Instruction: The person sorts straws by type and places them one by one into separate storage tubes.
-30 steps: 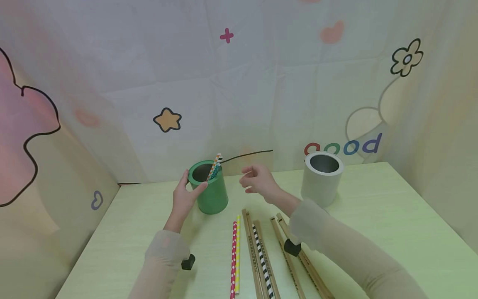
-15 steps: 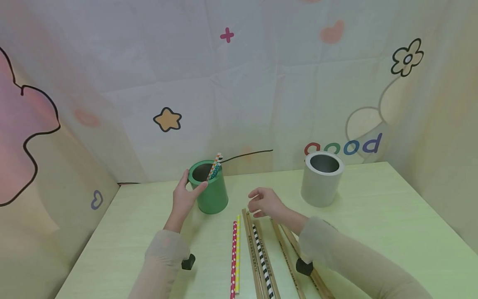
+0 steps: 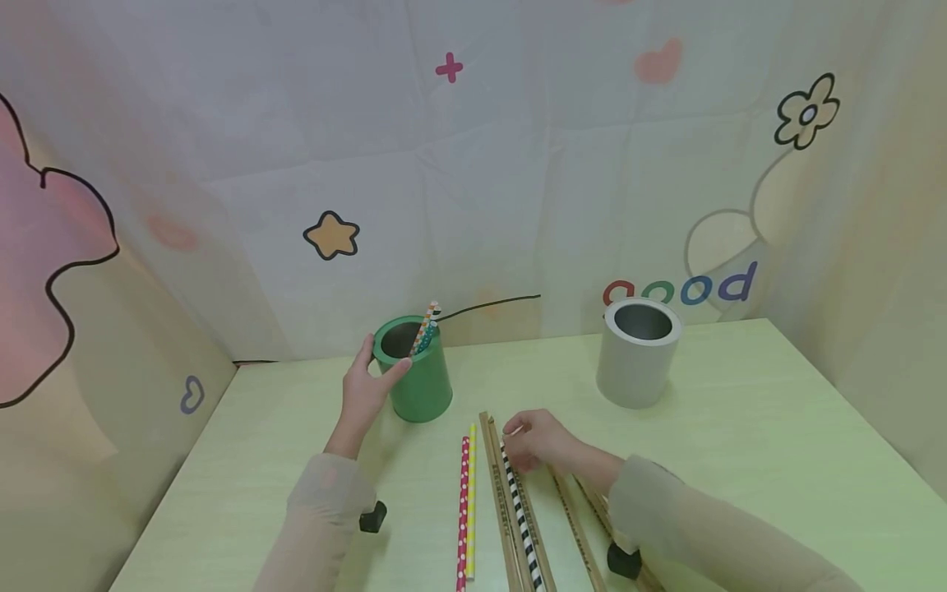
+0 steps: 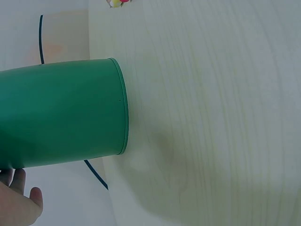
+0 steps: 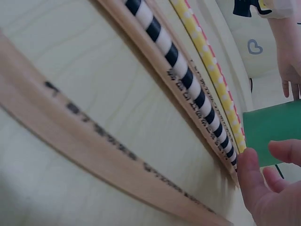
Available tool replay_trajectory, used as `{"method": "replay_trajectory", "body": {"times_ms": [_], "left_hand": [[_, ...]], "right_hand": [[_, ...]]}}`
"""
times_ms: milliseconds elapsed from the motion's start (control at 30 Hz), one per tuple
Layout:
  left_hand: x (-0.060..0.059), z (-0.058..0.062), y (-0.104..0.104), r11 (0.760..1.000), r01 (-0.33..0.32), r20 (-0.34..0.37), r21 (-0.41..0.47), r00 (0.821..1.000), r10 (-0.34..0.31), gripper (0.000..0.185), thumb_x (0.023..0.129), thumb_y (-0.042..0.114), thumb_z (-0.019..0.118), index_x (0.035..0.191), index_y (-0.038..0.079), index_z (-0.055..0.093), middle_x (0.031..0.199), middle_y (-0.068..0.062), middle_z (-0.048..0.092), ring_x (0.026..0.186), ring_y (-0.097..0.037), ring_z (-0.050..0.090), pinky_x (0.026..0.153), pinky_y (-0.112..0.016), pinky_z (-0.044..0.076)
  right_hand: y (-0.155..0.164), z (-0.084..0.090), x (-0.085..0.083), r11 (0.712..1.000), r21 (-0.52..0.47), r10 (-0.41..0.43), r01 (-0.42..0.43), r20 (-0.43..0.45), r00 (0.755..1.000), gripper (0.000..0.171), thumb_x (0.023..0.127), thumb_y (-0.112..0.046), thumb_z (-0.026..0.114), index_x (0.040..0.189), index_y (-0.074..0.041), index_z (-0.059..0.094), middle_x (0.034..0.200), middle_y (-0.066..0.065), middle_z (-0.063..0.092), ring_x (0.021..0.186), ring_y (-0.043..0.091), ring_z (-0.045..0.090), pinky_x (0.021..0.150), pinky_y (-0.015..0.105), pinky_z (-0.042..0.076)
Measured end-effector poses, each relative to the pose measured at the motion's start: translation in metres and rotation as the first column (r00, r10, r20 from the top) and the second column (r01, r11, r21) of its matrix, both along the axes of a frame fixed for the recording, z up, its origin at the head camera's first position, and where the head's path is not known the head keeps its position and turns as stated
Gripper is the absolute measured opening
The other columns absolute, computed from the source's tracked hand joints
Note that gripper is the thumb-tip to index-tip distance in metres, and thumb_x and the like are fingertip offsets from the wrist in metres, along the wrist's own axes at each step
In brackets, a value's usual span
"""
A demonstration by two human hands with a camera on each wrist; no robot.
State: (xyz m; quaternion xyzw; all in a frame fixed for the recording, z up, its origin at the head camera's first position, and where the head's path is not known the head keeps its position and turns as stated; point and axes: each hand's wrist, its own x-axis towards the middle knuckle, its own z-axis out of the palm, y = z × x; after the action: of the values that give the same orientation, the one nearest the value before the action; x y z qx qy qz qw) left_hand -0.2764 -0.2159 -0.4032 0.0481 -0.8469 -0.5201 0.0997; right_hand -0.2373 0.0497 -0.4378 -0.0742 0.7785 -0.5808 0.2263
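My left hand (image 3: 381,362) grips the upright green cup (image 3: 422,382) from its left side, thumb on the front of the rim. Two patterned straws (image 3: 427,323) stand in that cup. The left wrist view shows the green cup (image 4: 61,117) close up, with my fingers (image 4: 19,205) at its edge. My right hand (image 3: 515,436) is down on the table at the far end of the black-and-white striped straw (image 3: 520,510), fingers loosely curled. In the right wrist view my fingertips (image 5: 251,181) touch the end of the striped straw (image 5: 174,61), thumb and fingers still apart.
A pink dotted straw (image 3: 464,510) and a yellow straw (image 3: 472,485) lie left of the striped one. Several wooden rulers (image 3: 497,493) lie beside and under the straws. A grey cup (image 3: 638,362) stands at the back right. Patterned cloth walls enclose the table (image 3: 740,460).
My right hand has come down and toward me, from mid-air beside the green cup to the far end of the striped straw. The left hand has stayed on the cup.
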Motion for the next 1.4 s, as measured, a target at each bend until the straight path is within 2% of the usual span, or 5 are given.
{"method": "replay_trajectory", "body": {"times_ms": [467, 900, 1033, 1233, 1400], "left_hand": [[0.000, 0.000, 0.000, 1.000, -0.009, 0.005, -0.010, 1.000, 0.009, 0.088, 0.076, 0.045, 0.063, 0.142, 0.011, 0.016, 0.146, -0.009, 0.023, 0.136, -0.024, 0.016, 0.110, -0.046, 0.014], [-0.001, 0.000, -0.001, 1.000, -0.013, 0.010, -0.007, 1.000, 0.013, 0.088, 0.076, 0.045, 0.063, 0.142, 0.012, 0.015, 0.146, -0.008, 0.022, 0.136, -0.024, 0.017, 0.110, -0.046, 0.015], [-0.001, 0.000, -0.001, 1.000, -0.015, 0.016, -0.009, 1.000, 0.015, 0.089, 0.076, 0.047, 0.063, 0.143, 0.014, 0.015, 0.146, -0.007, 0.022, 0.136, -0.024, 0.017, 0.110, -0.046, 0.015], [-0.002, 0.000, -0.002, 1.000, -0.013, 0.018, -0.012, 1.000, 0.014, 0.089, 0.075, 0.049, 0.062, 0.143, 0.015, 0.014, 0.147, -0.007, 0.021, 0.136, -0.024, 0.016, 0.109, -0.046, 0.015], [-0.003, -0.002, -0.002, 1.000, -0.009, 0.013, -0.008, 1.000, 0.009, 0.088, 0.077, 0.046, 0.063, 0.142, 0.012, 0.015, 0.147, -0.008, 0.021, 0.136, -0.025, 0.017, 0.109, -0.047, 0.015]], "right_hand": [[0.001, -0.002, 0.014, 0.975, 0.210, 0.089, -0.070, -0.082, 0.993, 0.029, 0.073, 0.001, 0.061, 0.102, 0.005, 0.057, 0.080, 0.009, 0.061, 0.062, 0.016, 0.061, 0.054, 0.030, 0.053], [0.020, -0.006, 0.006, 0.944, 0.247, 0.277, -0.220, -0.223, 0.935, 0.025, 0.075, 0.002, 0.058, 0.100, 0.008, 0.057, 0.076, 0.009, 0.063, 0.059, 0.013, 0.055, 0.053, 0.026, 0.048], [0.021, -0.007, 0.004, 0.937, 0.278, 0.283, -0.213, -0.243, 0.928, 0.024, 0.075, 0.002, 0.057, 0.100, 0.006, 0.058, 0.072, 0.007, 0.062, 0.056, 0.011, 0.053, 0.051, 0.024, 0.045], [0.007, -0.009, 0.008, 0.938, 0.313, 0.230, -0.149, -0.240, 0.943, 0.031, 0.075, 0.005, 0.058, 0.105, 0.006, 0.055, 0.060, 0.004, 0.056, 0.045, 0.011, 0.046, 0.043, 0.021, 0.039], [-0.004, -0.011, 0.013, 0.914, 0.395, 0.198, -0.089, -0.243, 0.950, 0.037, 0.074, -0.002, 0.063, 0.109, 0.002, 0.053, 0.054, 0.001, 0.052, 0.042, 0.010, 0.044, 0.040, 0.021, 0.036]]}}
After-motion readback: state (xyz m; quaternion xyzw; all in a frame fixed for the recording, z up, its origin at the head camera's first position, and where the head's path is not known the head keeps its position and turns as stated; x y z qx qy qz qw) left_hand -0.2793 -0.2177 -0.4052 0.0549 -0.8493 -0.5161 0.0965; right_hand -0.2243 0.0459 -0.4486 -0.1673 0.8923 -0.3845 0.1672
